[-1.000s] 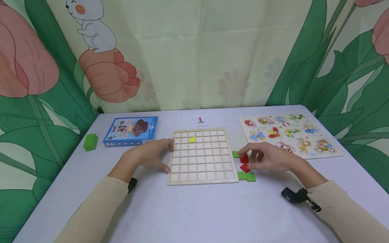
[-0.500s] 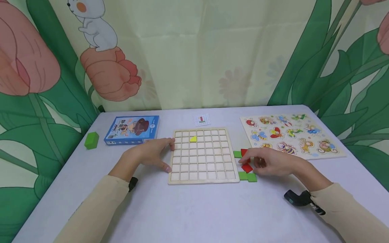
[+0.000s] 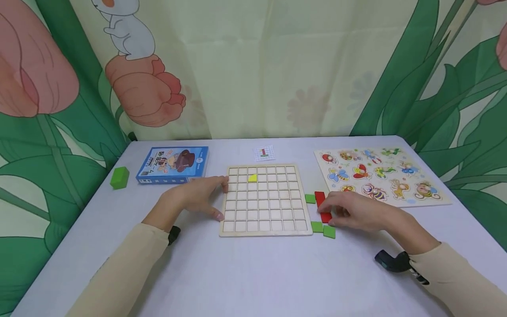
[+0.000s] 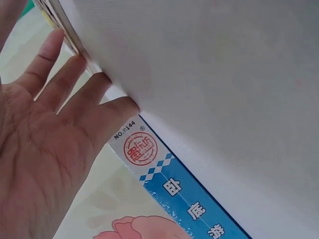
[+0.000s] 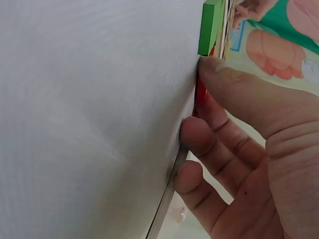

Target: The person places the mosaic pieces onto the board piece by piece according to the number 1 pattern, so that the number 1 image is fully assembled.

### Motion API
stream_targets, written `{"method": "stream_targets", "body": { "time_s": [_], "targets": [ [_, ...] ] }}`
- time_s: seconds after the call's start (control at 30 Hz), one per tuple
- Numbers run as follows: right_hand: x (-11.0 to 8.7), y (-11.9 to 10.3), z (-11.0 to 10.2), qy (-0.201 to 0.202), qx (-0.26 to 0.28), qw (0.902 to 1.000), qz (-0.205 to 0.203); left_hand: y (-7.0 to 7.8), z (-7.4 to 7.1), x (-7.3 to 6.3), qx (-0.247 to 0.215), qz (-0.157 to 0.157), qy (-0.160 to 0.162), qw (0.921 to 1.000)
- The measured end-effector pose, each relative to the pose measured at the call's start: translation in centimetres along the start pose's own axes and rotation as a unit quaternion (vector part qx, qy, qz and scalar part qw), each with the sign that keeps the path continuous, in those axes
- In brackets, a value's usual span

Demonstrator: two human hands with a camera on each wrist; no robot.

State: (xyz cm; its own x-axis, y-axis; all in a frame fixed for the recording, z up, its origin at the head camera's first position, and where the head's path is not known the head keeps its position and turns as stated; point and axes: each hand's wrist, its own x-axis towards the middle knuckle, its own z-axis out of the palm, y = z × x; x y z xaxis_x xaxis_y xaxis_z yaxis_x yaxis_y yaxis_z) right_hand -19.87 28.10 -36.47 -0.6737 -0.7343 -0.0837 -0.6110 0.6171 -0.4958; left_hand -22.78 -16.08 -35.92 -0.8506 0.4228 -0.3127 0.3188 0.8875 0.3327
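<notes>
A wooden grid board (image 3: 263, 215) lies flat in mid-table, one yellow tile (image 3: 252, 178) in an upper cell. My left hand (image 3: 198, 193) rests with spread fingers against the board's left edge, thumb and index touching it. Right of the board, red tiles (image 3: 319, 197) form a slanted column. My right hand (image 3: 358, 211) is over their right side and pinches red pieces between thumb and index; its fingers hide part of them. Green tiles (image 3: 317, 226) lie around the column, one above it and two below. In the right wrist view the thumb is beside a green tile (image 5: 209, 30).
A small card (image 3: 264, 153) printed with a red and green pattern lies behind the board. To the left are a blue box (image 3: 174, 164) and a green block (image 3: 119, 178). A picture puzzle board (image 3: 412, 204) lies behind my right hand. A printed curtain (image 3: 245, 88) hangs behind the table.
The red tiles, askew a second ago, now line up in a column. My right hand has shifted slightly right and lower. The left hand stays at the board's edge.
</notes>
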Motion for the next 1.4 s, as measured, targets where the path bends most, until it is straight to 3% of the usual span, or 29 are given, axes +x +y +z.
{"method": "stream_targets", "body": {
  "time_s": [0.17,0.47,0.73,0.83,1.03,1.4],
  "targets": [
    [-0.1,-0.2,-0.1,0.015,0.001,0.9998,0.013,-0.1,-0.1,0.0,-0.009,0.0,-0.003,1.0],
    [0.3,0.2,-0.3,0.109,0.069,0.9916,0.005,-0.2,-0.1,0.0,-0.006,0.017,0.003,0.9998],
    [1.2,0.1,-0.6,0.117,0.137,0.9835,0.006,-0.3,-0.1,0.0,-0.002,0.021,0.002,0.9998],
    [1.4,0.0,-0.9,0.12,0.159,0.98,-0.007,-0.3,-0.2,-0.1,-0.003,0.031,0.003,0.9995],
    [2.9,-0.5,-1.8,0.123,0.179,0.9752,-0.042,-0.1,-0.5,-0.6,0.011,0.018,-0.001,0.9998],
    [5.6,-1.6,-2.9,0.156,0.242,0.9548,-0.073,0.2,-0.7,-0.4,-0.001,0.021,-0.001,0.9998]
  ]
}}
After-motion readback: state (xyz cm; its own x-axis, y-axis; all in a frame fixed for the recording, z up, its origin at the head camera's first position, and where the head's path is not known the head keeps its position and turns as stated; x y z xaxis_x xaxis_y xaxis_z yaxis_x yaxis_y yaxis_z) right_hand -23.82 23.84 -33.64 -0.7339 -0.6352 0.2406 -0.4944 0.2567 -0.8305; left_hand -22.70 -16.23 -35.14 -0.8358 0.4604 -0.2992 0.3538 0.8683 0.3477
